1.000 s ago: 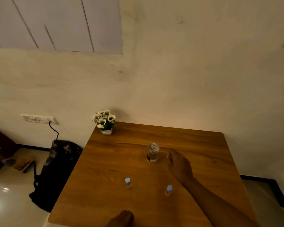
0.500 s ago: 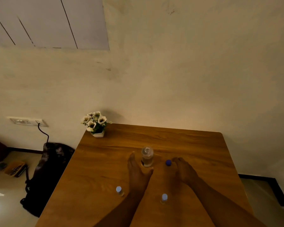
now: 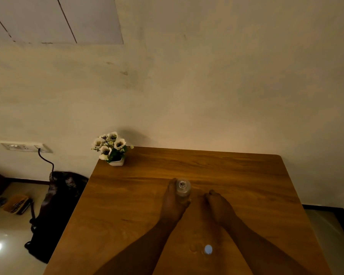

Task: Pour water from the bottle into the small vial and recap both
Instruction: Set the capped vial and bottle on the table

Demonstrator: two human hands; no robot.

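Note:
A small clear glass bottle (image 3: 182, 188) stands uncapped in the middle of the wooden table (image 3: 236, 175). My left hand (image 3: 172, 203) is wrapped around it from the left, thumb at its near side. My right hand (image 3: 219, 207) rests on the table just right of the bottle, fingers bunched with their tips down. The dark blue cap is out of sight, and I cannot tell whether those fingers cover it. A small vial with a pale blue cap (image 3: 208, 250) stands near the front between my forearms. My left forearm hides the other vial.
A small white pot of artificial flowers (image 3: 112, 149) sits at the table's far left corner. On the floor left of the table lies a dark bag (image 3: 54, 211) with a cable running up to a wall socket (image 3: 24, 146). The wall is close behind the table.
My left hand came up from the front edge and closed around the bottle. My right hand shifted over the spot where the blue cap lay. The view tilted down, and my left forearm now covers the left vial.

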